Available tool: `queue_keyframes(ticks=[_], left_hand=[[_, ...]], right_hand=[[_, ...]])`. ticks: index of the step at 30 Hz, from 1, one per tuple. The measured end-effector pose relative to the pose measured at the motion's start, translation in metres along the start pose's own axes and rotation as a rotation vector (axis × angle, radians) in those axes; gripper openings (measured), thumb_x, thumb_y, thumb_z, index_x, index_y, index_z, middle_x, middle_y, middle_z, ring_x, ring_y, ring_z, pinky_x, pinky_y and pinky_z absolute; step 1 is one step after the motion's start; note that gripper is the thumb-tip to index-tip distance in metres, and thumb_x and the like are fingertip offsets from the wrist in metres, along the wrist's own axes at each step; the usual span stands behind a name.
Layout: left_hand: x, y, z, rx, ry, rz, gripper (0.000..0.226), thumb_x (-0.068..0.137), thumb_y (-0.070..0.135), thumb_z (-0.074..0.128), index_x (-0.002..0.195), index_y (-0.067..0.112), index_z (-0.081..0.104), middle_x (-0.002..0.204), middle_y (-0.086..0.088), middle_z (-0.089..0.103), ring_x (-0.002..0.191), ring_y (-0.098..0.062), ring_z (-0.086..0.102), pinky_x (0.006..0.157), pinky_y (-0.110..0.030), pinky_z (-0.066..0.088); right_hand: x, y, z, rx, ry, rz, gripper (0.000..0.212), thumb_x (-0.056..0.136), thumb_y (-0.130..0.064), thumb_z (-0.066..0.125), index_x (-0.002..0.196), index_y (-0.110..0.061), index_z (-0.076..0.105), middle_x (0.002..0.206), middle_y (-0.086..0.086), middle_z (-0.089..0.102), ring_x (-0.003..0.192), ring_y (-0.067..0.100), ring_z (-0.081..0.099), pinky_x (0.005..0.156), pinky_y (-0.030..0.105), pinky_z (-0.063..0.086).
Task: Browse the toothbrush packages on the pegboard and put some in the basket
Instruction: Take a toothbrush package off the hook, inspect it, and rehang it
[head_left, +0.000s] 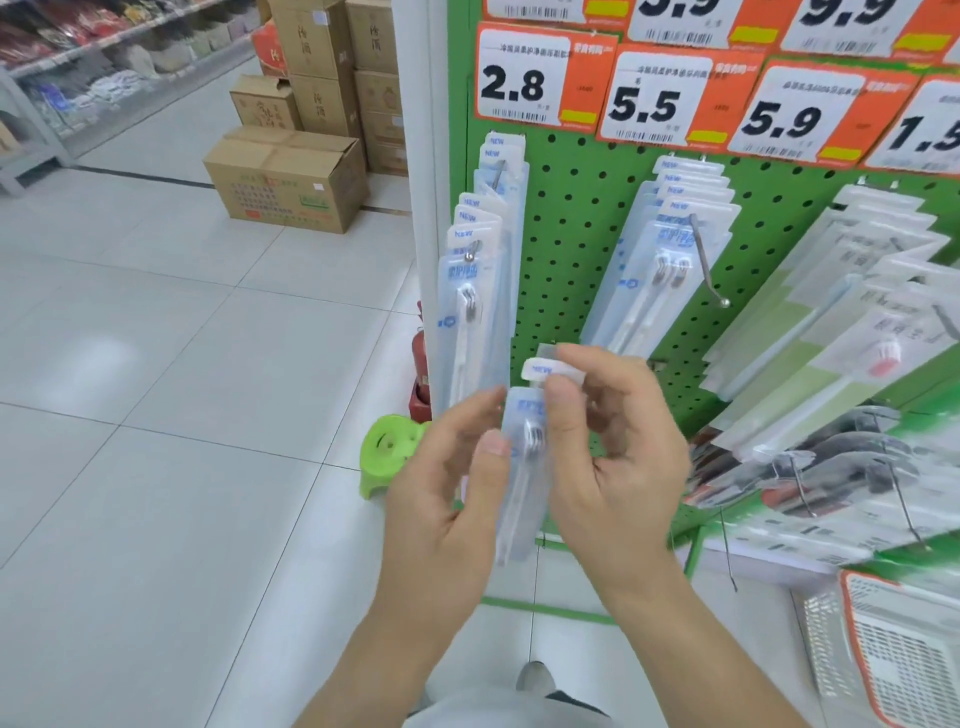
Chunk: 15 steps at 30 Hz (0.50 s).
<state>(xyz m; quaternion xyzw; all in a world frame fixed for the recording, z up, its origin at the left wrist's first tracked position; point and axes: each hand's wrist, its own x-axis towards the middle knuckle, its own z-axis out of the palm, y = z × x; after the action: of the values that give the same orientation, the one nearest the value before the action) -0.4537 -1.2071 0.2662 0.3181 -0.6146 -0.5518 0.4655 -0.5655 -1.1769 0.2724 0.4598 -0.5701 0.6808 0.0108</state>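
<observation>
You're inspecting: left hand & right hand both pinch toothbrush package (off its peg). Next: drop it into basket, lower right.

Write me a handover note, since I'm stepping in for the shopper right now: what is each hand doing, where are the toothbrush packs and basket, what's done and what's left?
Left hand: grips the lower part of one toothbrush package, thumb on its front.
Right hand: pinches the same package's top hang tab.
The package is off its hook, held in front of the green pegboard. More packages hang on the peg under the 2.8 tag and the peg under the 5.5 tag.
The basket is at lower right; only part of it shows, so its contents are unclear.
Done: one package picked.
Left: place it in the basket and browse further.
</observation>
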Motion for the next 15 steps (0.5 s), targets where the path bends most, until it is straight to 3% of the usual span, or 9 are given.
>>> queue_keyframes(ticks=[4,7,10,13,15], left_hand=[[-0.006,-0.012,-0.003,0.032,0.012,-0.177,0.016,0.096,0.008,0.062,0.091,0.015,0.076,0.083,0.004,0.078,0.076,-0.002,0.070,0.071,-0.012,0.052],[-0.011,-0.022,-0.006,0.063,-0.020,-0.254,0.015,0.095,0.009,0.064,0.092,0.016,0.077,0.083,0.007,0.079,0.076,-0.002,0.072,0.070,-0.012,0.053],[-0.015,-0.031,-0.005,0.101,-0.054,-0.317,0.017,0.095,0.011,0.064,0.093,0.020,0.077,0.084,0.009,0.079,0.076,-0.001,0.072,0.069,-0.015,0.053],[-0.022,-0.042,-0.006,0.142,-0.089,-0.400,0.016,0.097,0.013,0.063,0.094,0.020,0.077,0.084,0.005,0.079,0.077,-0.011,0.074,0.072,-0.031,0.060],[-0.026,-0.047,-0.009,0.149,-0.130,-0.451,0.017,0.098,0.014,0.061,0.096,0.019,0.078,0.085,0.000,0.079,0.080,-0.027,0.074,0.075,-0.044,0.060]], right_hand=[[-0.013,0.011,-0.012,0.012,-0.161,0.248,0.021,0.096,-0.019,0.068,0.109,-0.035,0.067,0.088,-0.007,0.068,0.075,0.015,0.064,0.067,0.027,0.053],[-0.026,0.024,-0.025,0.085,-0.252,0.435,0.029,0.093,-0.022,0.072,0.120,-0.030,0.064,0.090,-0.009,0.070,0.081,0.013,0.065,0.068,0.021,0.051],[-0.040,0.036,-0.034,0.136,-0.285,0.551,0.021,0.090,-0.025,0.071,0.110,-0.028,0.068,0.081,0.003,0.070,0.074,0.014,0.062,0.064,0.031,0.051],[-0.055,0.050,-0.038,0.140,-0.309,0.618,0.008,0.093,-0.027,0.071,0.101,-0.028,0.072,0.081,0.025,0.064,0.071,0.018,0.057,0.061,0.036,0.046],[-0.064,0.054,-0.039,0.131,-0.327,0.657,0.006,0.094,-0.028,0.069,0.099,-0.029,0.071,0.076,0.019,0.062,0.067,0.013,0.055,0.059,0.030,0.045]])
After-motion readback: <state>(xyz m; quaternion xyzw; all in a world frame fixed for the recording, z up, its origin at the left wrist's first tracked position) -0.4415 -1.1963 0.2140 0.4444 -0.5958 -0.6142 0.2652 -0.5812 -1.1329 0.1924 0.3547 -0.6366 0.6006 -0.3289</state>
